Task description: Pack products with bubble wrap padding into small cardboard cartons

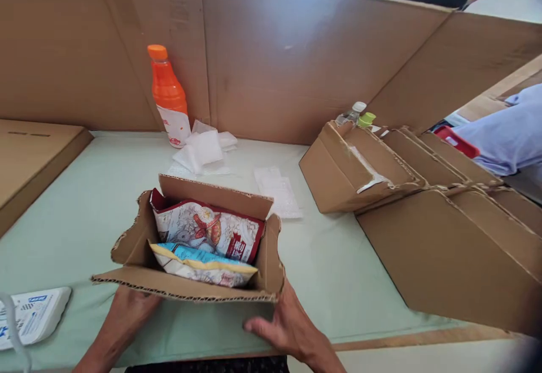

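- Left hand (138,304): partly covered by open brown cardboard box (139,279); cannot tell its grip.
- Right hand (285,323): thumb spread wide, at box's near corner.
- Beyond both hands, inside: red-and-white printed packet (186,227).

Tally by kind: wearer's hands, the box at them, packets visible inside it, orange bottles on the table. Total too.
Hands: 2 (left hand, right hand)
Box: 1
Packets: 2 (maroon-edged packet, blue-and-yellow packet)
Orange bottle: 1
Total: 6
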### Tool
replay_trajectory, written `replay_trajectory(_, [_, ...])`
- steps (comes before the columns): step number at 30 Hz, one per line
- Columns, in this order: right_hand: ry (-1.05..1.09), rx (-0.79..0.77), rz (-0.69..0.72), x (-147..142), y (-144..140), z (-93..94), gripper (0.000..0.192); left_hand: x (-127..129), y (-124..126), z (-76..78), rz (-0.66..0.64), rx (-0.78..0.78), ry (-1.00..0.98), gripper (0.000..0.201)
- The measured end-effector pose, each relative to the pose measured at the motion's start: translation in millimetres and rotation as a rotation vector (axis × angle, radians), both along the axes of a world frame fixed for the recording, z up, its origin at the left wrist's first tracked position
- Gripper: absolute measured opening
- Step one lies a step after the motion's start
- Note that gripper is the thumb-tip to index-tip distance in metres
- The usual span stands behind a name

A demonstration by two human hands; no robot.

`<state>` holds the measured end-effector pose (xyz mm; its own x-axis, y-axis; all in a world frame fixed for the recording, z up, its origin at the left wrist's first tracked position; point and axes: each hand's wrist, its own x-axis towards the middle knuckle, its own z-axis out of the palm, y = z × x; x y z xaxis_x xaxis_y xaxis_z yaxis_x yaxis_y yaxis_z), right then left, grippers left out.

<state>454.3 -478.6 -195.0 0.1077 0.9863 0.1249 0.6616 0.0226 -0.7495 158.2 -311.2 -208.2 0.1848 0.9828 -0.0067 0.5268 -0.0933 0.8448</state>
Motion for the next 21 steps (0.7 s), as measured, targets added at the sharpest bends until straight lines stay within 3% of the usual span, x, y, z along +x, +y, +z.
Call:
replay_trajectory(2, [0.051, 0.044, -0.111, -8, 27, -0.4, 0.074, 20, 7, 7.0, 0.025, -0.027, -0.032, 0.05])
replay_trajectory(5, [0.127, 0.069, -0.189, 9, 82, 4.5, 0.05, 57, 34, 13.5, 0.019, -0.015, -0.204, 0.057])
replay_trajectory(9, [0.151, 0.047, -0.186, 40, 140, 10.6, 0.046, 97, 82, 14.5, -0.028, 0.04, -0.349, 0.058])
replay_trajectory(12, [0.071, 0.101, -0.238, 57, 145, 7.9, 0.05, 102, 96, 8.6, -0.012, 0.029, -0.385, 0.065])
replay_trajectory(14, [-0.042, 0.179, -0.324, 68, 131, 3.8, 0.047, 92, 87, 2.4, 0.049, 0.009, -0.331, 0.07])
replay_trajectory(17, [-0.268, 0.239, -0.434, 91, 108, -1.3, 0.042, 72, 51, -5.9, 0.117, -0.019, -0.188, 0.064])
replay_trajectory(19, [-0.364, 0.156, -0.464, 109, 104, -3.2, 0.047, 64, 23, -7.7, 0.116, -0.005, -0.126, 0.055])
replay_trajectory(21, [-0.401, 0.043, -0.478, 127, 111, -5.3, 0.049, 64, -1, -6.1, 0.027, -0.003, -0.099, 0.046])
